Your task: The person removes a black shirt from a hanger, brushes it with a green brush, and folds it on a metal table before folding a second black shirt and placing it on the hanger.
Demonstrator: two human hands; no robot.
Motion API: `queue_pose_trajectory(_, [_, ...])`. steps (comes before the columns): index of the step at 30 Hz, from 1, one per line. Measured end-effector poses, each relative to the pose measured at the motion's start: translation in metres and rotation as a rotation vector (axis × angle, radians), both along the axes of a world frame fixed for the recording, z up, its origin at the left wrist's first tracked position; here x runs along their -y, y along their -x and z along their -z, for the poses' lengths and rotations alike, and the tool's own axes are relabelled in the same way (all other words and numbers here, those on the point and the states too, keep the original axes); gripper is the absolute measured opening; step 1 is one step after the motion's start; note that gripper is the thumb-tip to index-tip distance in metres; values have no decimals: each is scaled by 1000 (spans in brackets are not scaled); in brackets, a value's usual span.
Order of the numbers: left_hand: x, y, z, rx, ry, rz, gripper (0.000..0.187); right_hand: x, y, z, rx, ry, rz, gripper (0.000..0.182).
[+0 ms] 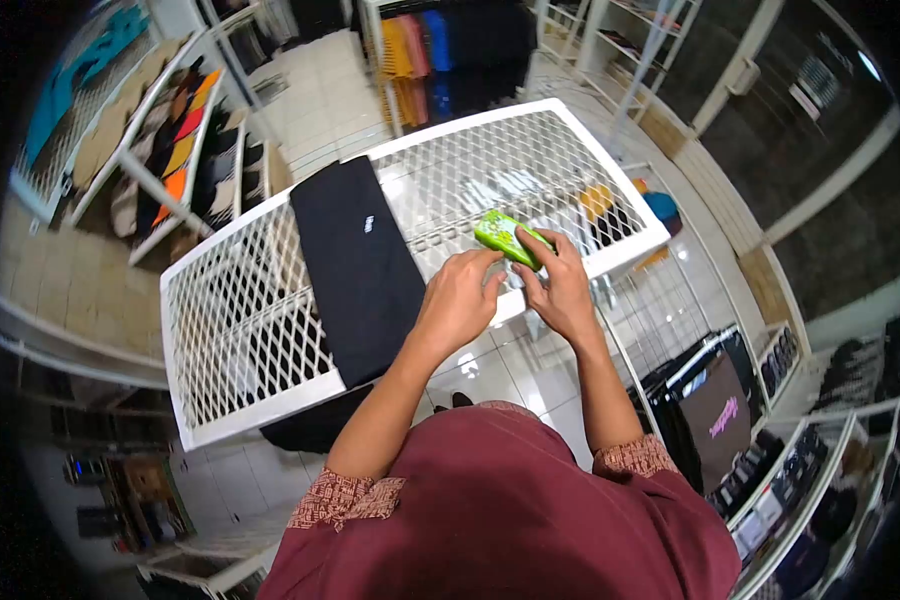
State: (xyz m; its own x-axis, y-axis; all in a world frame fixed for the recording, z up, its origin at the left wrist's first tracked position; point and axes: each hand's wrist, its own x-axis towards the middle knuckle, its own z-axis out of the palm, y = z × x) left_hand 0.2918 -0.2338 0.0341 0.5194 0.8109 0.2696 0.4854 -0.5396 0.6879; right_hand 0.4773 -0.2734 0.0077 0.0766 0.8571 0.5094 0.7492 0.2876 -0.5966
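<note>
Presumably mid-handling, right hand (pixel 565 285) pinches green patterned packet (pixel 500 232); left hand (pixel 458 297), grip unclear, adjoins; next move wants steadiness.

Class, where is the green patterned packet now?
In the head view, the packet is right of centre, at the left hand and right hand, over the white mesh tabletop, right of the folded black cloth.

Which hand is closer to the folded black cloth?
Left. The left hand is just past the black cloth's right edge; the right hand is farther right, at the green pack.
</note>
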Motion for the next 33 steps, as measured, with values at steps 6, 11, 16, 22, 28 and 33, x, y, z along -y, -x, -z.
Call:
queue_pose_trajectory(6, [-7, -54, 3, 59, 4, 167, 37, -19, -77, -3, 86, -156, 370, 47])
queue_pose_trajectory(11, [-9, -76, 1, 57, -48, 216, 38, -41, -134, 14, 56, -43, 458, 49])
queue_pose_trajectory(16, [8, -17, -7, 25, -206, 83, 43, -22, -104, 2, 203, -161, 549, 54])
queue_pose_trajectory(22, [50, 87, -29, -190, -177, -176, 64, 17, 20, -12, -180, -3, 166, 36])
queue_pose_trajectory(28, [65, 109, -14, -101, -102, -284, 59, 8, 101, -3, -162, 48, -211, 24])
queue_pose_trajectory(33, [68, 121, 1, 119, -163, -445, 39, -3, 122, -8, -213, 111, -224, 23])
